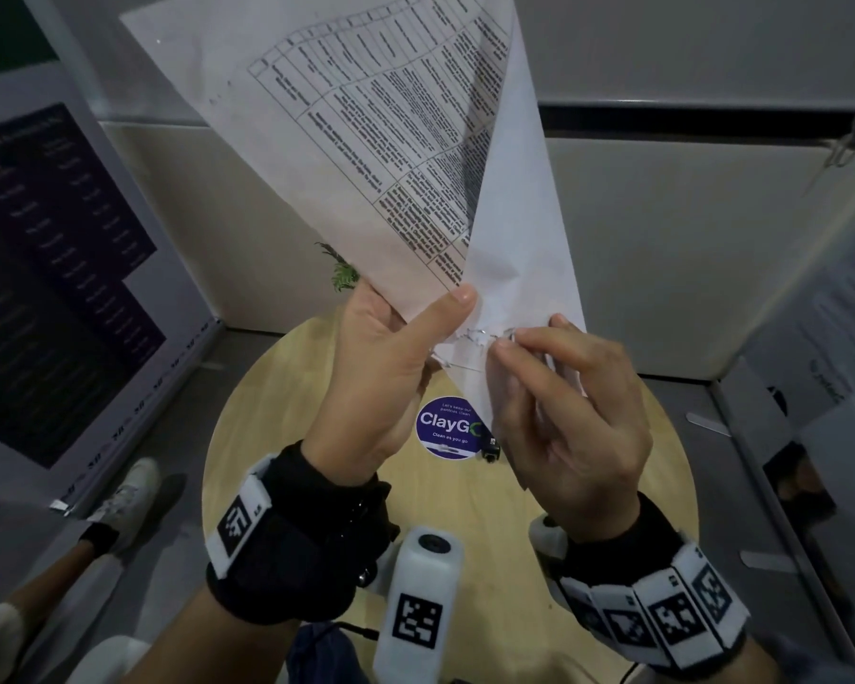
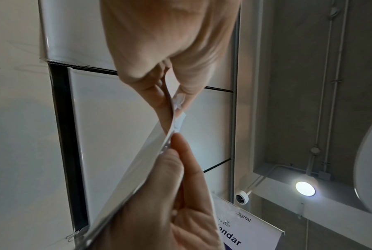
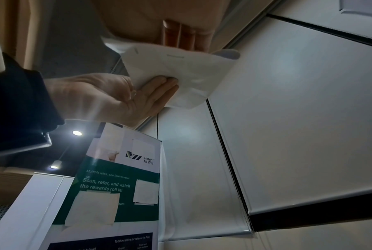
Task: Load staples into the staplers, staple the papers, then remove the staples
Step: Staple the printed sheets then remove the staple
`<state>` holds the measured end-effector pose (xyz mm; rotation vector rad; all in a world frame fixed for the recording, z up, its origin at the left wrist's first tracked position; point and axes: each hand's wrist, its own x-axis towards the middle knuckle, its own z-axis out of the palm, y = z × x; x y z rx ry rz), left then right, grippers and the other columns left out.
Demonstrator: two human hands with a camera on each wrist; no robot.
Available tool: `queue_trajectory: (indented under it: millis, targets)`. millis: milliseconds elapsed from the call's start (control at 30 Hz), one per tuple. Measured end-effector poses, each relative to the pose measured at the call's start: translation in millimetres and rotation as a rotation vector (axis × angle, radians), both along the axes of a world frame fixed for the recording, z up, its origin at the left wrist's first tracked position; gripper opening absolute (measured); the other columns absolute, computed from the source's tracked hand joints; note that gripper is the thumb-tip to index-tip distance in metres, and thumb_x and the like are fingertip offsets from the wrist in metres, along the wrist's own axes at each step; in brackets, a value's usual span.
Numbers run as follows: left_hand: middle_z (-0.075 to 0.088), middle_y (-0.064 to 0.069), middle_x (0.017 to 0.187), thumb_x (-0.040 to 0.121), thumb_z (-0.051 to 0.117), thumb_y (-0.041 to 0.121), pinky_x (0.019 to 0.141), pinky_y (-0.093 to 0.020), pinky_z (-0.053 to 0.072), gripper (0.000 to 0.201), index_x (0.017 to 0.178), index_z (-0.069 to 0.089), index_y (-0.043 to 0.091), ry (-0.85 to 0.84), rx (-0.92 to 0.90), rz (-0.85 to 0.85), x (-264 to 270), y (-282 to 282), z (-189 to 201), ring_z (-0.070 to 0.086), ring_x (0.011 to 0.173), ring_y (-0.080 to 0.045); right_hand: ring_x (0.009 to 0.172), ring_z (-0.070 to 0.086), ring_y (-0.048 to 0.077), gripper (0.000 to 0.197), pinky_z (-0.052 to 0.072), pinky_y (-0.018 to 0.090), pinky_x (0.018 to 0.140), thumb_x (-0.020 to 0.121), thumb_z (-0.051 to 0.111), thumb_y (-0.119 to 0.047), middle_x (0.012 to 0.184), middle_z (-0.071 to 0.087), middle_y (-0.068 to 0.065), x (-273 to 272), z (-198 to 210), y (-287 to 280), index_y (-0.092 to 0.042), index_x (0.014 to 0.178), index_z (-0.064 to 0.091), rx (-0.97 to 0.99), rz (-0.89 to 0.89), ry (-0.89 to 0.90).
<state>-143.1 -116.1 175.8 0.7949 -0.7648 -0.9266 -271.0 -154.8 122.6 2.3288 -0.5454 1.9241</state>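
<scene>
From the head view, the left hand [image 1: 391,367] pinches the papers [image 1: 366,140] at their torn corner, raised above the round surface [image 1: 539,486]. The right hand [image 1: 563,407] picks at a staple [image 1: 480,334] there, so removal looks underway; next, a steady pull. The left wrist view shows the sheets edge-on. Only the right wrist view shows another staple [image 3: 175,56] on the reverse.

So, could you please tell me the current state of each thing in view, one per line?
Papers: lifted off the table, corner torn and crumpled, top sheet peeled aside.
Staple: at the torn corner, partly lifted.
Left hand: grips the papers near the corner, thumb on top.
Right hand: pinches at the stapled corner.
Round wooden table: a ClayGo sticker on it.
</scene>
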Motion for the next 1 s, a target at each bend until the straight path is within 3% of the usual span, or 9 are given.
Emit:
queue_trajectory:
  millis: [267,400,567,633,700,800,900,967,1000]
  targets:
    - [0.065,-0.013,0.106,0.085,0.055,-0.009,0.081,-0.027,0.054,0.042,0.126,0.044,-0.010,-0.020,-0.025,-0.002,-2.8,-3.0,-0.9,0.065,0.096,-0.019,0.089,0.059,0.022,0.019,0.055,0.041,0.084,0.082,0.060,0.004,0.090,0.069,0.023,-3.6,1.3,-3.8,0.002,0.099,0.068,0.001,0.014,-0.022]
    - [0.064,-0.012,0.106,0.083,0.056,-0.008,0.078,-0.022,0.053,0.047,0.128,0.042,-0.009,-0.059,-0.027,0.007,-4.9,-4.0,-2.0,0.066,0.094,-0.015,0.088,0.056,0.022,0.030,0.050,0.036,0.082,0.078,0.061,0.009,0.098,0.063,0.012,-3.2,-1.3,-8.6,-0.002,0.105,0.067,-0.035,-0.022,0.054]
    - [0.068,-0.011,0.103,0.084,0.055,-0.010,0.080,-0.027,0.055,0.039,0.122,0.048,-0.009,-0.080,-0.008,0.070,1.1,-4.6,-8.9,0.067,0.094,-0.018,0.090,0.055,0.025,0.020,0.048,0.031,0.085,0.083,0.056,0.005,0.100,0.056,0.013,-4.7,-7.0,-9.7,0.004,0.097,0.070,0.029,0.010,0.051]
    - [0.072,-0.006,0.098,0.085,0.055,-0.010,0.079,-0.027,0.055,0.031,0.115,0.054,-0.006,-0.088,0.013,0.089,5.9,-4.2,-11.8,0.068,0.092,-0.017,0.091,0.056,0.025,0.015,0.049,0.031,0.083,0.084,0.060,-0.001,0.098,0.060,0.017,-2.0,-10.5,-8.5,0.002,0.097,0.069,0.061,0.024,0.050]
    - [0.075,0.001,0.089,0.087,0.052,-0.008,0.073,-0.024,0.056,0.022,0.104,0.061,0.002,-0.100,0.028,0.099,12.6,-2.8,-17.0,0.070,0.086,-0.013,0.099,0.054,0.024,0.026,0.047,0.032,0.089,0.084,0.066,-0.018,0.108,0.056,0.014,3.8,-15.8,-6.3,-0.004,0.106,0.060,0.101,0.034,0.074]
    - [0.076,0.004,0.090,0.093,0.047,0.004,0.074,-0.026,0.058,0.021,0.099,0.064,0.013,-0.088,0.076,0.098,27.2,3.1,-28.5,0.070,0.087,-0.010,0.121,0.045,0.026,0.057,0.037,0.034,0.105,0.081,0.068,-0.037,0.130,0.042,0.012,14.2,-28.3,-4.2,-0.009,0.124,0.044,0.224,0.038,0.110]
    - [0.075,0.006,0.096,0.097,0.043,0.010,0.085,-0.034,0.056,0.024,0.102,0.066,0.018,-0.204,0.155,0.153,49.0,15.3,-42.0,0.069,0.095,-0.013,0.135,0.035,0.018,0.054,0.034,0.031,0.111,0.087,0.061,-0.017,0.139,0.036,0.012,28.1,-46.3,2.4,-0.009,0.133,0.034,0.398,0.075,0.025]
    - [0.075,0.010,0.097,0.097,0.045,0.008,0.089,-0.034,0.055,0.026,0.101,0.066,0.022,-0.355,0.196,0.263,71.9,26.1,-53.6,0.068,0.098,-0.012,0.129,0.044,0.016,0.052,0.039,0.024,0.106,0.089,0.054,-0.008,0.135,0.046,-0.001,38.2,-56.2,7.8,-0.015,0.137,0.034,0.651,0.142,-0.114]
    - [0.074,0.011,0.098,0.097,0.046,0.008,0.089,-0.033,0.055,0.026,0.103,0.066,0.023,-0.435,0.221,0.319,86.8,33.1,-62.0,0.067,0.100,-0.011,0.119,0.052,0.009,0.051,0.044,0.019,0.099,0.090,0.053,-0.008,0.128,0.053,-0.008,43.6,-59.5,10.3,-0.020,0.137,0.037,0.821,0.178,-0.173]
